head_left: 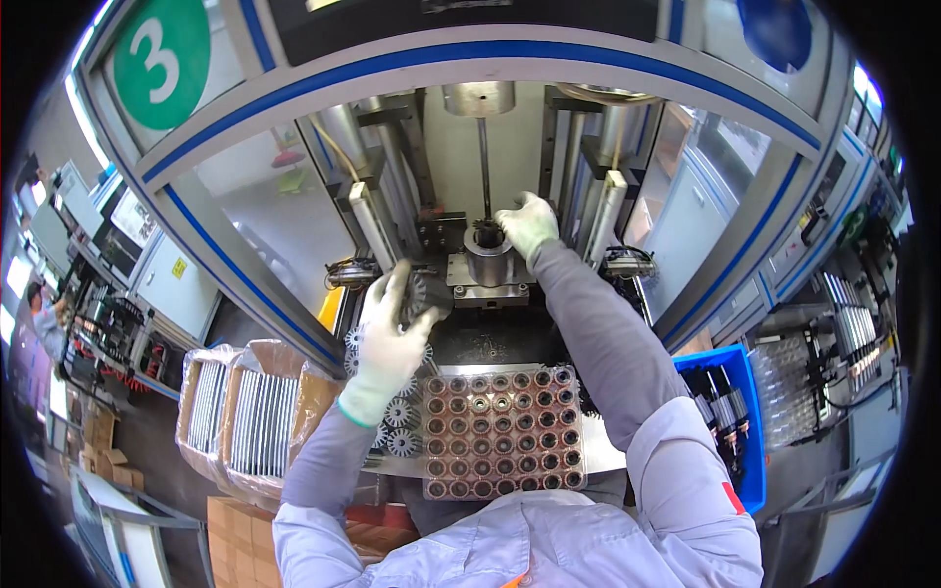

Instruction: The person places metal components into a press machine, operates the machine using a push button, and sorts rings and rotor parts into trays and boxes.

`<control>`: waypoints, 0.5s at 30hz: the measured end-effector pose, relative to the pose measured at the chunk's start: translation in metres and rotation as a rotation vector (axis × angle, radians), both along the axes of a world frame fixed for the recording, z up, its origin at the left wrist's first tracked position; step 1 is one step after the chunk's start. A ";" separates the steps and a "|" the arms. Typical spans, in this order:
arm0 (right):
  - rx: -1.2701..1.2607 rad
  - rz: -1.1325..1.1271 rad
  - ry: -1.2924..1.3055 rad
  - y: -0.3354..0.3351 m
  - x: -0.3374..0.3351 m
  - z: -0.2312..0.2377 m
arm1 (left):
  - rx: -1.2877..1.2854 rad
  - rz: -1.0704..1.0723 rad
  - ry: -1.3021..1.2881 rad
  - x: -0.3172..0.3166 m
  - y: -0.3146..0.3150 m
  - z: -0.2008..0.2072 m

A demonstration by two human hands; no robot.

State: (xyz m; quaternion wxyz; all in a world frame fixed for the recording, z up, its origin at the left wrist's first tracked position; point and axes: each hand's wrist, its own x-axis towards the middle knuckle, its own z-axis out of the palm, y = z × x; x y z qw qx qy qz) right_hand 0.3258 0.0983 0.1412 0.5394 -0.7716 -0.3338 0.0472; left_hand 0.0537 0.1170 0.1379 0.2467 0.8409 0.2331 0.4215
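My left hand [390,333], in a white glove, grips a dark slotted metal core [427,296] between thumb and fingers, left of the press fixture. My right hand [530,221], also gloved, is at the top of the round steel fixture [489,265]. Its fingers are curled beside a dark toothed part [486,233] seated there; whether they pinch anything is hidden. A thin upright rod [484,167] runs from the press head [479,97] down to that part. Closer to me lies a clear tray [504,435] with rows of copper-coloured rings.
White toothed discs [400,441] lie left of the tray. Plastic-lined cartons of metal shafts [260,421] stand further left. On the right is a blue bin [753,421] holding dark parts with shafts. Machine posts [377,230] and a blue-striped frame [265,279] flank the work space.
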 end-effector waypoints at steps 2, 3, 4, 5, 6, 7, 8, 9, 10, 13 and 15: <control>0.029 0.051 -0.030 -0.019 0.003 -0.021 | 0.012 -0.038 -0.055 0.036 0.003 0.010; 0.050 0.074 -0.002 -0.030 -0.001 -0.031 | 0.048 -0.049 -0.075 0.052 0.008 0.015; 0.068 0.095 0.030 -0.043 -0.004 -0.043 | 0.081 -0.062 -0.091 0.068 0.009 0.022; 0.088 0.151 0.140 -0.056 -0.013 -0.050 | 0.094 -0.037 -0.091 0.079 0.015 0.026; 0.106 0.212 0.252 -0.065 -0.021 -0.054 | 0.109 -0.009 -0.089 0.087 0.020 0.030; 0.084 0.187 0.265 -0.067 -0.023 -0.058 | 0.102 -0.010 -0.094 0.098 0.021 0.036; 0.090 0.186 0.269 -0.065 -0.021 -0.059 | 0.077 0.008 -0.075 0.106 0.022 0.041; 0.113 0.125 0.241 -0.056 -0.018 -0.057 | 0.077 0.015 -0.085 0.110 0.021 0.043; 0.140 0.061 0.215 -0.046 -0.017 -0.051 | 0.080 0.019 -0.090 0.114 0.022 0.045; 0.018 -0.055 0.137 -0.013 0.005 -0.033 | 0.095 0.038 -0.053 0.117 0.012 0.052; -0.004 -0.026 0.199 0.003 0.023 -0.028 | 0.103 0.041 -0.029 0.119 0.010 0.054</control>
